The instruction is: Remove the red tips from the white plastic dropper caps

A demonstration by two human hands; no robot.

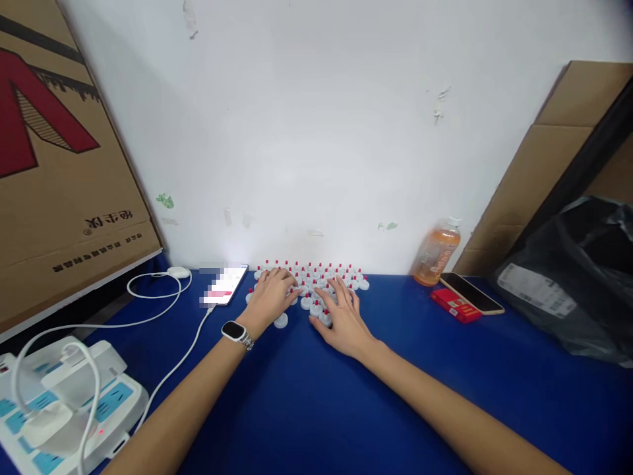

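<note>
Caps [316,274] lie under both flat, spread hands [306,310].

— Where are the hands?
— Both lie flat on the caps [316,277] at the back of the blue desk [306,396]: left hand [271,298] on the left side, right hand [342,320] just beside it.
— Anything else there?
— A lit phone [228,285] left of the caps; a bottle [437,253] to the right, near the wall.
</note>
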